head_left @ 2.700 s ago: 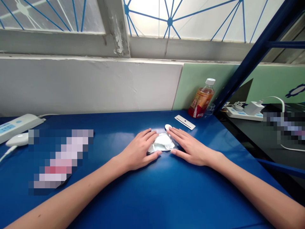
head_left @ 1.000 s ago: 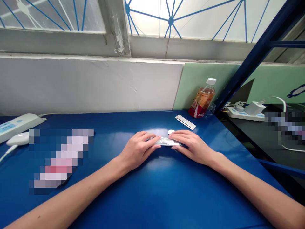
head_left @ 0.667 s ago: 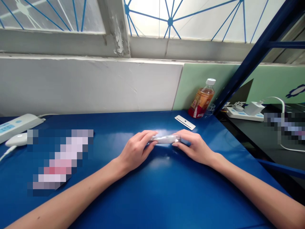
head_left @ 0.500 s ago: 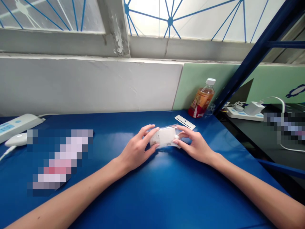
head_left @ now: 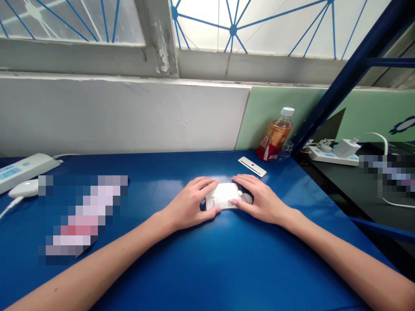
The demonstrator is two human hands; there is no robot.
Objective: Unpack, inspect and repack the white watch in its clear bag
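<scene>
Your left hand [head_left: 189, 205] and right hand [head_left: 256, 199] pinch the ends of a small flat white plastic packet [head_left: 223, 200] — it lies between them on the blue metal tabletop [head_left: 207, 268], long axis left-right, both hands equally near.

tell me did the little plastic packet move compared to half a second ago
Yes. The plastic packet has come down flat onto the blue table, farther from the white strip, with the left hand and right hand on it.

Packet [head_left: 223, 199] edges covered by both hands; its print too small to read, possibly a label.
</scene>
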